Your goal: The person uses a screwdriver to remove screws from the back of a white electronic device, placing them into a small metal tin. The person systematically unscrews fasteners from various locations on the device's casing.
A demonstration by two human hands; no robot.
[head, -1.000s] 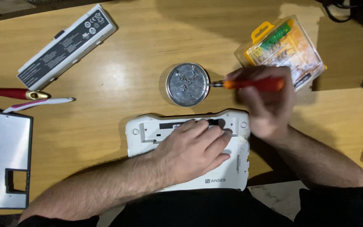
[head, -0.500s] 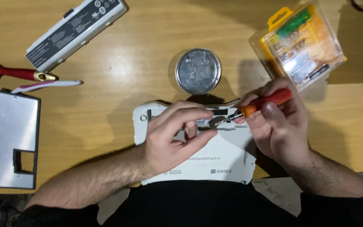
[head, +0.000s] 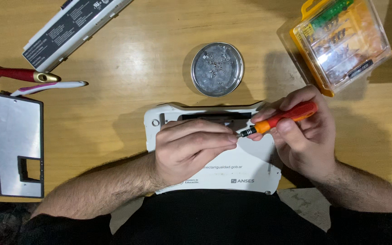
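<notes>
From the head camera, the right hand pinched an orange screwdriver over the white laptop on the worktop; the left hand seemingly pinched its tip. A loose screw could drop, missing the tin.

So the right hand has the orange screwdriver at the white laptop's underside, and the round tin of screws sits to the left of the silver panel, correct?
Not quite. In the head view the round tin sits right of the silver panel, just beyond the white laptop. The right hand does hold the orange screwdriver there, its tip meeting the left hand.
</notes>
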